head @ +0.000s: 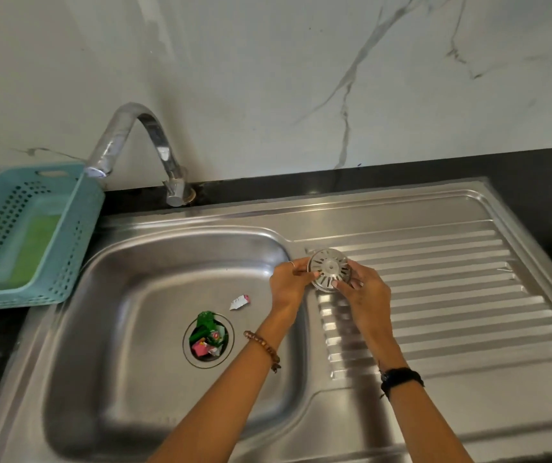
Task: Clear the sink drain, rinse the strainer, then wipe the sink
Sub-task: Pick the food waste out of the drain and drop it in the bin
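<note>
A round metal strainer point(328, 268) with slots is held up above the sink's right rim, its underside turned toward me. My left hand point(289, 284) grips its left edge and my right hand point(366, 295) grips its right and lower edge. In the steel sink point(107, 345) the open drain point(208, 339) is stuffed with green, pink and white wrapper scraps. One white and pink scrap point(239, 301) lies loose on the basin floor just above the drain.
A chrome faucet point(134, 142) arches at the back, its spout pointing left over a teal perforated basket point(27, 228) holding something green. The ribbed steel drainboard point(451, 295) spreads to the right. Black countertop borders the sink; a marble wall stands behind.
</note>
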The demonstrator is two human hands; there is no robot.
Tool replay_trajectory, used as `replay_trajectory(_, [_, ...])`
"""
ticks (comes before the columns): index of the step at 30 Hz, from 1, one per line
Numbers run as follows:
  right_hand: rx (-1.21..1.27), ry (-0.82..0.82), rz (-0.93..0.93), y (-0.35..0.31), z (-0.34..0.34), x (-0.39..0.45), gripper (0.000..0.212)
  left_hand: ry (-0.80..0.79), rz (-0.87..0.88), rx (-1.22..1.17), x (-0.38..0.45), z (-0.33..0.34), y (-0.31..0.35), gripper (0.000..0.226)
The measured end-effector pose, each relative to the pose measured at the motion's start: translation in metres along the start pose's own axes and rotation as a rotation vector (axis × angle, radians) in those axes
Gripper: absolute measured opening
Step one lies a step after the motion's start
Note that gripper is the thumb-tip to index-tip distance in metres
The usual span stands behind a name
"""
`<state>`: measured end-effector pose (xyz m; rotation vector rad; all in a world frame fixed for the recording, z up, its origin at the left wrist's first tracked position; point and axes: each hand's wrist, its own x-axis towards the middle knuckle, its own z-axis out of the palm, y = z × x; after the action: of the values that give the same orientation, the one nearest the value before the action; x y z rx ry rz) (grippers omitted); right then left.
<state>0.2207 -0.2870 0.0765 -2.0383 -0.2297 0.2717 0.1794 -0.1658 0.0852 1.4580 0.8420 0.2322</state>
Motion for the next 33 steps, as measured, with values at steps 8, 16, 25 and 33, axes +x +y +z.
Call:
replay_trajectory(8, [-0.086,-0.034,-0.080,0.001,0.003,0.006,0.042,0.132,0.089,0.204,0.007,0.013,-0.011,0.022])
replay_trajectory(16, [-0.291,0.054,-0.264,-0.032,0.029,-0.010,0.030,0.114,0.014,0.062,0.001,-0.020,-0.019,0.021])
replay_trajectory(25, [-0.483,-0.552,-0.173,-0.020,0.179,-0.016,0.031,0.339,-0.187,0.509,0.029,-0.157,-0.105,0.014])
replay_trajectory(33, [-0.895,-0.556,-0.274,0.029,0.232,-0.002,0.032,-0.165,0.062,1.185,0.067,-0.185,-0.161,0.036])
